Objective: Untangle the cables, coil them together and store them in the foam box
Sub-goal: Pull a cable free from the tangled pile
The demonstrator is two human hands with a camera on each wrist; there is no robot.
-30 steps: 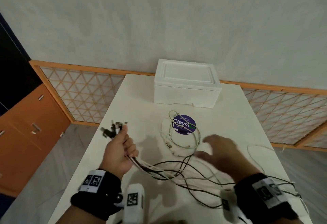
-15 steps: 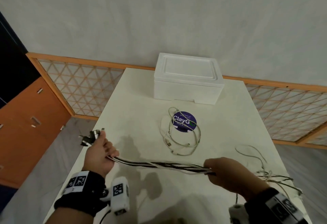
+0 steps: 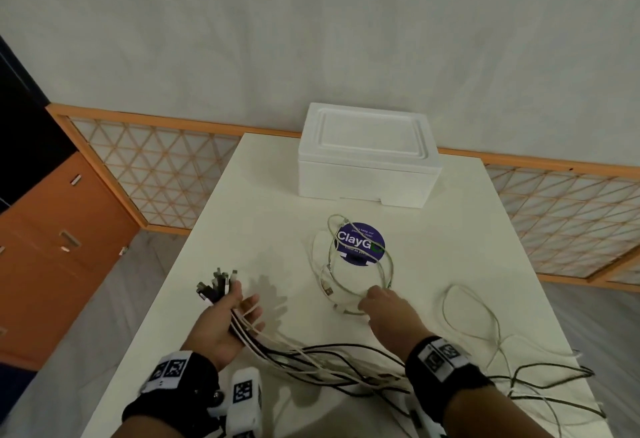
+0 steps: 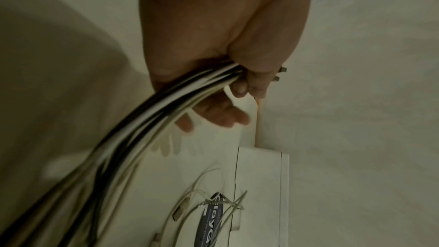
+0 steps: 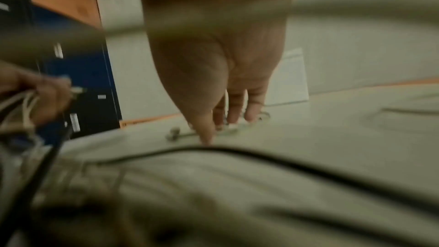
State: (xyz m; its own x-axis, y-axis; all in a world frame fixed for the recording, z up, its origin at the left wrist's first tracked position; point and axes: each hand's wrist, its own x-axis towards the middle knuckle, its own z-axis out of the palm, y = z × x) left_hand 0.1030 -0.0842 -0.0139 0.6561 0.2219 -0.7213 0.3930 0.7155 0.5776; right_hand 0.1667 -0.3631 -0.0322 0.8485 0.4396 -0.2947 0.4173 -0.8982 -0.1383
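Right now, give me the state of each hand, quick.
Left hand: holds the bundle of black and white cables near their plug ends.
Right hand: open, fingers straight, reaching down onto the loose white cable; no grip visible.

- A plain pale wall [image 3: 311, 29] filled the upper part of the head view.
- Along its foot ran a low screen [image 3: 152, 167] of orange wood framing a pale triangular lattice.
- A white table [image 3: 263, 195] stood against the screen.
- At the left stood an orange cabinet [image 3: 52, 237] with small metal handles, a dark panel above it.
- The floor [image 3: 52, 368] was grey.
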